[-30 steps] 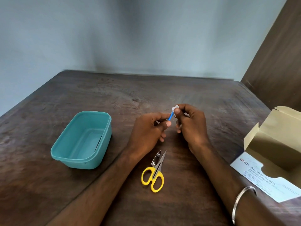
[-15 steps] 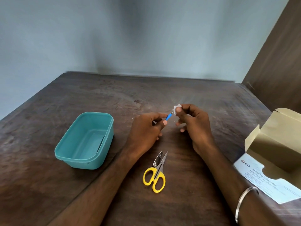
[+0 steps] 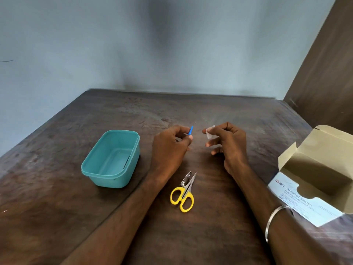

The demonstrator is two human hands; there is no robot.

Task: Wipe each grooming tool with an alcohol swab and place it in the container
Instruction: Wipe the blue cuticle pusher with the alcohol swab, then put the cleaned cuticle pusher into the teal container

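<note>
The left hand (image 3: 170, 148) pinches a thin blue-handled needle tool (image 3: 191, 130) in its fingers (image 3: 188, 139); the right hand (image 3: 227, 142) pinches the alcohol swab (image 3: 210, 131), the two apart. The fine tip could prick a fingertip, or the slim tool could slip. The teal container (image 3: 110, 159) stands just left toward the worktop's (image 3: 219, 108) left edge; yellow scissors (image 3: 183, 194) lie near the front, the swab box (image 3: 313, 180) at the right edge.
</note>
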